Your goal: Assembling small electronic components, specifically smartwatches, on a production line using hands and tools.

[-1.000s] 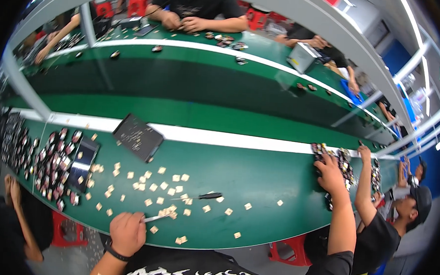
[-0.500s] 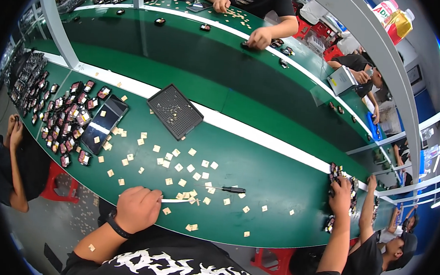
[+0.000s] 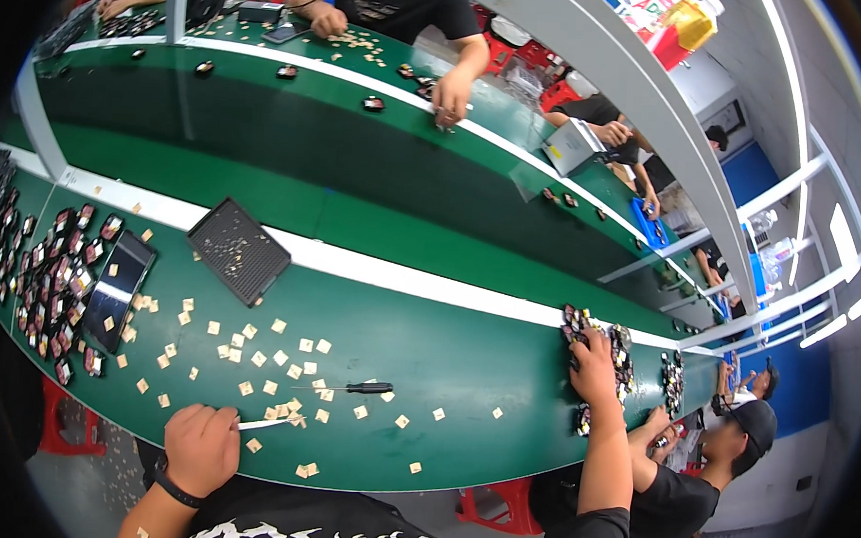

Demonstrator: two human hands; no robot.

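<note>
My left hand (image 3: 202, 452) is closed around slim white tweezers (image 3: 265, 423), at the near edge of the green table. Their tip points right, at small beige squares. Several beige squares (image 3: 280, 358) lie scattered over the table, and a black-handled screwdriver (image 3: 370, 388) rests among them. At the right, my right hand (image 3: 596, 367) reaches over a row of small black parts (image 3: 574, 322). Its fingers curl down among them, and what they grip, if anything, is hidden. More black parts (image 3: 623, 362) lie just right of that hand.
Left on the table are a heap of small black parts (image 3: 57, 279) with pinkish faces and a dark phone (image 3: 118, 287). A black perforated tray (image 3: 240, 251) sits by the white rail (image 3: 401, 274). Co-workers sit across and at the right. A red stool (image 3: 501, 507) stands below.
The view has swung right, so everything sits further left in it. My left hand still holds the tweezers, and my right hand stays at the black parts. The person across moved a hand.
</note>
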